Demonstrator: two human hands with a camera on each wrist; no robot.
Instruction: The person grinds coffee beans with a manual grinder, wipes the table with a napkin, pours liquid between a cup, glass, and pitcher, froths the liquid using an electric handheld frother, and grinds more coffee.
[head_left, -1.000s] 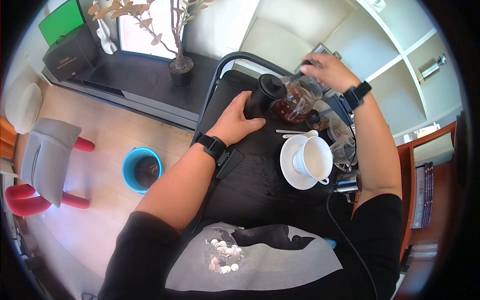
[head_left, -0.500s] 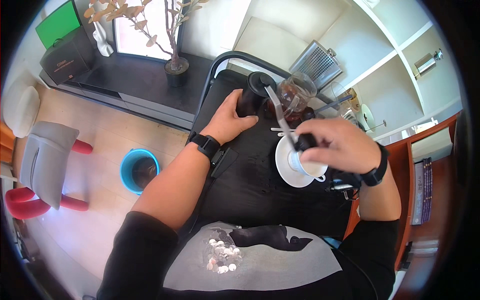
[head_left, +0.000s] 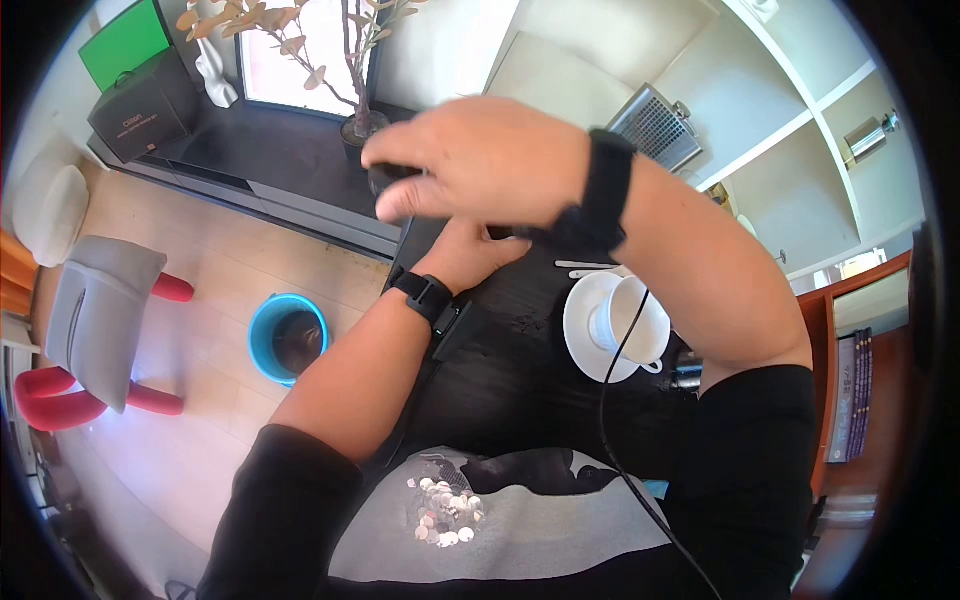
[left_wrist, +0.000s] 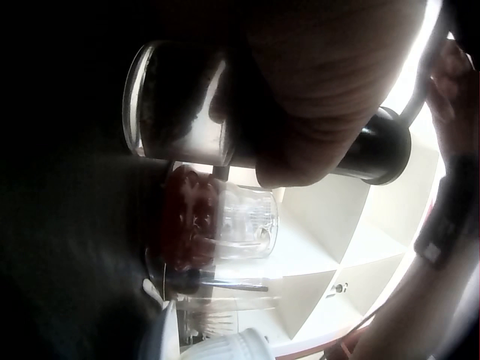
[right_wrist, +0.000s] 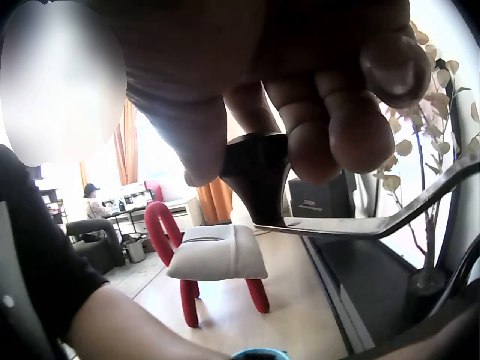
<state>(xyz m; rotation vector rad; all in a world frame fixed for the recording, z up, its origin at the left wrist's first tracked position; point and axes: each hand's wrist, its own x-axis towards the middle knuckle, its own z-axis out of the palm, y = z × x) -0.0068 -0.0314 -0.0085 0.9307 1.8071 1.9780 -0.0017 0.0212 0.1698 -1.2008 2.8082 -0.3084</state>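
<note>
My left hand wraps around a manual coffee grinder, keeping it upright on the black table. In the left wrist view the grinder shows a clear base and a black top. The right hand pinches the black crank knob between thumb and fingers, with the metal crank arm reaching out from under it. From the head view, the right hand and forearm hide most of the grinder. Beside it stands a glass pot with reddish-brown contents.
A white cup on a saucer and two slim white utensils lie right of the hands. A blue bucket stands on the floor at left, near a grey stool. A potted plant rises beyond the table.
The right hand has swung the crank round from the far right, through near the cup, to the left side over the grinder. My left hand stays on the grinder.
</note>
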